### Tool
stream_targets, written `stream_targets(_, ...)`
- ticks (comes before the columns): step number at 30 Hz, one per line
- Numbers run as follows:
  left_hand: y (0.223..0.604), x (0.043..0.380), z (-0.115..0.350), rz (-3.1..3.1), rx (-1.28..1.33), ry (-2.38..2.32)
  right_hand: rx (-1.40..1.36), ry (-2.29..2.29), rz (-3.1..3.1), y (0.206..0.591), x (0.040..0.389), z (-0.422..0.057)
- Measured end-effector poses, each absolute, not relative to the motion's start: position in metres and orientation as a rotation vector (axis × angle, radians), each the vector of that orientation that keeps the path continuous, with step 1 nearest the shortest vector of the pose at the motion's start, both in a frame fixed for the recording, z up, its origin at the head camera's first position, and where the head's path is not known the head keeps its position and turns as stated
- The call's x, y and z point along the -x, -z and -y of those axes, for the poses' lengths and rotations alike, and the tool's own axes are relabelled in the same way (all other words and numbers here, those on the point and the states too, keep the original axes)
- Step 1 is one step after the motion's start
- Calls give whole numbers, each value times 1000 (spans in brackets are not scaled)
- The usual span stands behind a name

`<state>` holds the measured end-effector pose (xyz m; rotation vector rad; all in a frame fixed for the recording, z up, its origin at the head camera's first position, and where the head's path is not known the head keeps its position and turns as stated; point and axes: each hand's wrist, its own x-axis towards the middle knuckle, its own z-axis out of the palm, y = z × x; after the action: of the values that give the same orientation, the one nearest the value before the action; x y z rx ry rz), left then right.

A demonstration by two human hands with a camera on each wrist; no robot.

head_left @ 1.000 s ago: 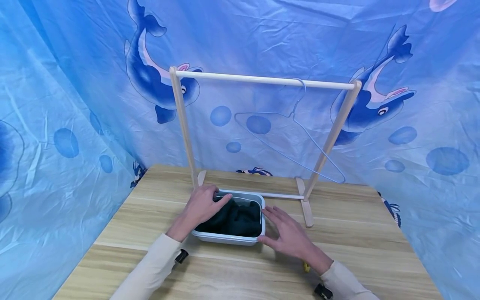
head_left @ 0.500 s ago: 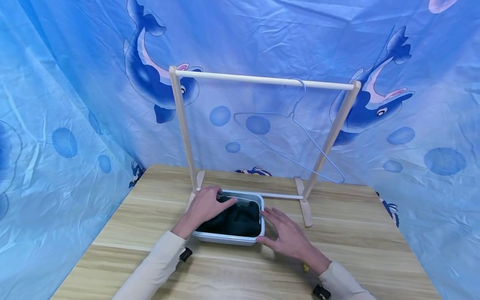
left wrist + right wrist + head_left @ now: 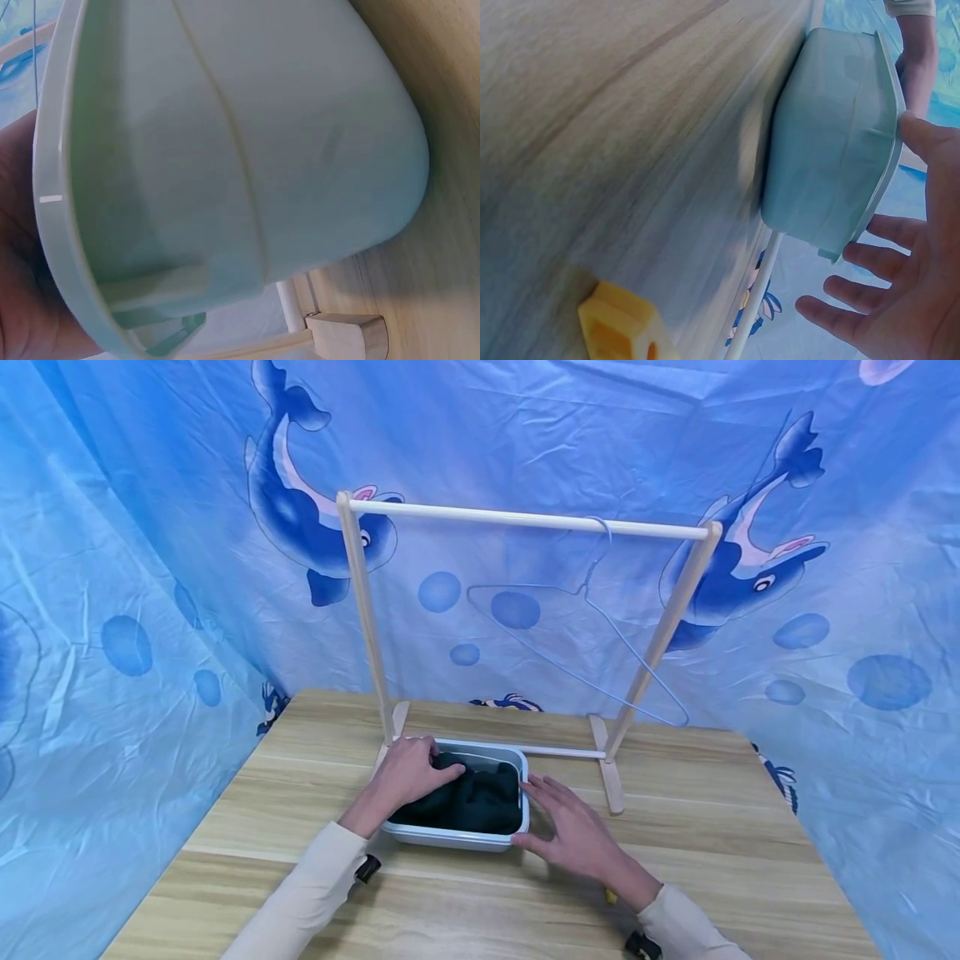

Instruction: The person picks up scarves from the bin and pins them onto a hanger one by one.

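Note:
A pale green-blue plastic bin (image 3: 457, 839) stands on the table, with dark cloth (image 3: 480, 802) lying bunched inside it. My left hand (image 3: 405, 777) lies over the bin's left end, its thumb stretched out above the cloth; some of its fingertips are hidden. The left wrist view shows the bin's outer wall (image 3: 300, 150) close up, with part of that hand beyond the rim. At the opposite end, my right hand (image 3: 577, 831) is spread beside the bin. In the right wrist view its thumb and some extended fingers touch the rim, while the others stand apart from it.
A wooden rack (image 3: 525, 518) stands behind the bin, and a light blue wire hanger (image 3: 585, 589) hangs from its top bar. A small yellow object (image 3: 622, 322) lies near my right wrist. Blue curtains with dolphin prints (image 3: 322, 527) surround the wooden table (image 3: 712, 827).
My left hand and its thumb shift slightly right, then back left over the cloth. The right hand and the bin stay practically where they were.

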<state>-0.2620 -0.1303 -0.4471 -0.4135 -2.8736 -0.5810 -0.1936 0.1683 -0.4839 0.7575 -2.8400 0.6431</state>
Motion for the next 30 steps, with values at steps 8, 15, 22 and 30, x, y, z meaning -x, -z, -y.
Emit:
stream_targets(8, 443, 260, 130, 2936, 405, 617, -741, -651, 2860, 483, 193, -168)
stream_targets(15, 437, 253, 131, 2911, 444, 727, -744, -657, 2850, 483, 193, -168)
stream_targets(22, 432, 244, 132, 2822, 445, 846, -743, -677, 2847, 485, 194, -169)
stream_targets(30, 433, 242, 135, 2757, 431, 956, -724, -697, 2854, 484, 192, -167)
